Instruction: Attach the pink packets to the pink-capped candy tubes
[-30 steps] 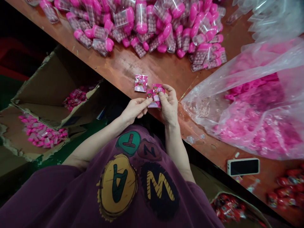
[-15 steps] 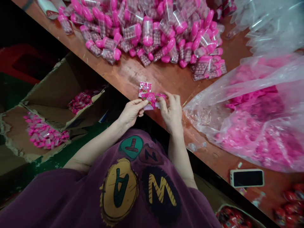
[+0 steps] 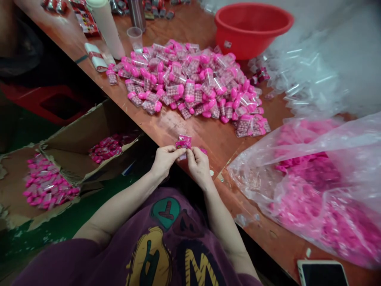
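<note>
At the table's near edge, my left hand [image 3: 164, 162] and my right hand [image 3: 199, 165] almost meet, thumbs and fingertips pinched on a small pink printed packet [image 3: 182, 145]. It looks thin and flat; my fingers hide part of it. Behind it, another shiny pink packet [image 3: 185, 138] lies on the table. A bit of pink printed wrapper [image 3: 204, 151] peeks out beyond my right hand. Farther back, a wide heap of small clear bottles with pink caps [image 3: 189, 91], filled with pale pink beads, covers the table.
A red basin [image 3: 253, 43], a pale bottle [image 3: 108, 33] and a plastic cup [image 3: 135, 38] stand behind the heap. Right lies a clear bag of pink pieces [image 3: 309, 178] and a phone [image 3: 323, 274]. Cardboard boxes [image 3: 80, 145] with pink items sit below left.
My right hand has moved in toward my left, and both now pinch the pink packet, which looks tipped. The view has lifted, showing the basin and bottles at the back.
</note>
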The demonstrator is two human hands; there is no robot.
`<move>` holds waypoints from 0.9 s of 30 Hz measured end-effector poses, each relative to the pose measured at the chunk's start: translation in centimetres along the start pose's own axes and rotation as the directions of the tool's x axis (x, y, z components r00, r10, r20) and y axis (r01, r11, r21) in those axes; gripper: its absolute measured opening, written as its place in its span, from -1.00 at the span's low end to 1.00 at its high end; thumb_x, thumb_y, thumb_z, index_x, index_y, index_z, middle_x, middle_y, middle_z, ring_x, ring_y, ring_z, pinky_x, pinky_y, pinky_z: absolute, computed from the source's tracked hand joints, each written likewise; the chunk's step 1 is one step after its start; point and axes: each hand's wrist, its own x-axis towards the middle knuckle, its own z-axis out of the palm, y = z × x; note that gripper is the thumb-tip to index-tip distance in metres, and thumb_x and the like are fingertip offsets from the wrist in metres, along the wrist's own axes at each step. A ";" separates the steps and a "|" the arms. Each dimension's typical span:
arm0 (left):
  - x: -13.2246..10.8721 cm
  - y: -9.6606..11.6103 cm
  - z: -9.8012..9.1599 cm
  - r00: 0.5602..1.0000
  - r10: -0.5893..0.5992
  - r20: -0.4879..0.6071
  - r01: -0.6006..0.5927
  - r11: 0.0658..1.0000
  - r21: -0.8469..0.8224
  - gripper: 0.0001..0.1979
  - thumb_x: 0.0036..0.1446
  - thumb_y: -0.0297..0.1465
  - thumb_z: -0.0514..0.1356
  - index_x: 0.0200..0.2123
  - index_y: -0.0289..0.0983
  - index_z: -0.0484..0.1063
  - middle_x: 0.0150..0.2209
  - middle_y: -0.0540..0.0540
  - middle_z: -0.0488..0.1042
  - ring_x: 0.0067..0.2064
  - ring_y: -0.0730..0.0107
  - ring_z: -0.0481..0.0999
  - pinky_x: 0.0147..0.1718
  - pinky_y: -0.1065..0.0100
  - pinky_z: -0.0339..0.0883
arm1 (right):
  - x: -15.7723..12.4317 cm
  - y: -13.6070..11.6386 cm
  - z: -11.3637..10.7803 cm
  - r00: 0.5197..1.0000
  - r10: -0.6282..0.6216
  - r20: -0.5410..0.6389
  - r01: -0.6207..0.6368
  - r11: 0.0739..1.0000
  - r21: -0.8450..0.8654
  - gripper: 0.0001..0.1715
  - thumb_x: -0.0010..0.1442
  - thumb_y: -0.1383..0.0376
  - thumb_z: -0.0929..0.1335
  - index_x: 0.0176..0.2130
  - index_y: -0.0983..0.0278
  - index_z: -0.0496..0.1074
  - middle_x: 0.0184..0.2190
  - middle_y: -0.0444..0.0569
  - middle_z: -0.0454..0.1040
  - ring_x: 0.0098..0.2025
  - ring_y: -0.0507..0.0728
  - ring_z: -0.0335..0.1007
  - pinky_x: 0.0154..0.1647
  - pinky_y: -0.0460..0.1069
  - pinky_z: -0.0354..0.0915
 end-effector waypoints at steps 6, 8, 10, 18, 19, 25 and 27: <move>1.6 1.5 -0.5 0.999 -0.052 0.013 0.053 0.997 -0.056 -0.61 -0.13 -0.22 0.57 -0.62 -0.34 0.51 -0.62 -0.03 0.44 -0.53 0.55 0.39 -0.44 0.44 0.23 | 2.6 -0.7 0.6 0.993 -0.082 0.083 0.093 0.986 -0.139 -0.58 0.46 0.07 0.20 -0.42 0.15 0.25 -0.48 -0.10 0.38 -0.41 0.13 0.29 -0.31 0.05 0.20; 2.2 1.9 -1.1 0.996 -0.072 0.047 0.076 0.992 -0.097 -0.65 -0.04 -0.22 0.53 -0.57 -0.35 0.55 -0.60 -0.04 0.45 -0.52 0.55 0.40 -0.43 0.45 0.25 | 3.7 -0.9 0.6 0.987 -0.106 0.120 0.126 0.976 -0.177 -0.57 0.47 0.06 0.20 -0.42 0.15 0.24 -0.48 -0.10 0.37 -0.41 0.12 0.27 -0.31 0.04 0.19; 2.8 2.3 -1.9 0.996 -0.077 0.045 0.083 0.986 -0.144 -0.70 0.01 -0.26 0.49 -0.53 -0.36 0.57 -0.57 -0.05 0.48 -0.51 0.54 0.41 -0.41 0.45 0.26 | 5.2 -1.0 0.6 0.972 -0.132 0.192 0.175 0.958 -0.226 -0.53 0.48 0.04 0.20 -0.44 0.16 0.22 -0.49 -0.11 0.35 -0.41 0.10 0.26 -0.32 0.02 0.18; 5.1 2.7 -5.7 0.979 -0.085 -0.184 0.030 0.958 -0.284 -0.74 -0.08 -0.38 0.54 -0.51 -0.34 0.53 -0.59 0.02 0.44 -0.53 0.55 0.39 -0.41 0.44 0.29 | 14.2 -0.4 1.9 0.988 -0.105 0.113 0.154 0.724 -0.672 -0.58 0.54 0.18 0.15 -0.06 0.28 0.53 -0.01 0.15 0.54 -0.06 0.22 0.46 -0.07 0.05 0.31; 5.2 2.7 -6.1 0.978 -0.097 -0.186 0.037 0.952 -0.303 -0.75 -0.09 -0.39 0.54 -0.51 -0.35 0.53 -0.58 0.01 0.45 -0.53 0.56 0.39 -0.41 0.44 0.29 | 15.1 -0.2 2.3 0.992 -0.097 0.075 0.121 0.665 -0.737 -0.56 0.54 0.22 0.13 0.01 0.30 0.52 0.05 0.21 0.52 -0.03 0.24 0.47 -0.06 0.07 0.32; 5.0 2.9 -7.1 0.964 -0.202 -0.174 0.118 0.908 -0.402 -0.77 -0.07 -0.43 0.52 -0.48 -0.37 0.53 -0.55 0.01 0.47 -0.54 0.58 0.38 -0.47 0.44 0.30 | 16.8 -0.5 4.2 0.996 -0.084 0.008 0.050 0.513 -0.857 -0.62 0.48 0.26 0.22 0.06 0.40 0.50 0.08 0.37 0.48 0.03 0.38 0.44 0.02 0.22 0.35; 4.9 2.8 -7.2 0.961 -0.229 -0.157 0.140 0.889 -0.435 -0.76 -0.06 -0.43 0.52 -0.48 -0.37 0.52 -0.55 0.01 0.47 -0.55 0.58 0.39 -0.48 0.45 0.30 | 16.5 -0.8 4.3 0.997 -0.081 -0.004 0.040 0.533 -0.845 -0.63 0.46 0.23 0.26 0.07 0.37 0.51 0.10 0.36 0.47 0.08 0.40 0.41 0.05 0.25 0.36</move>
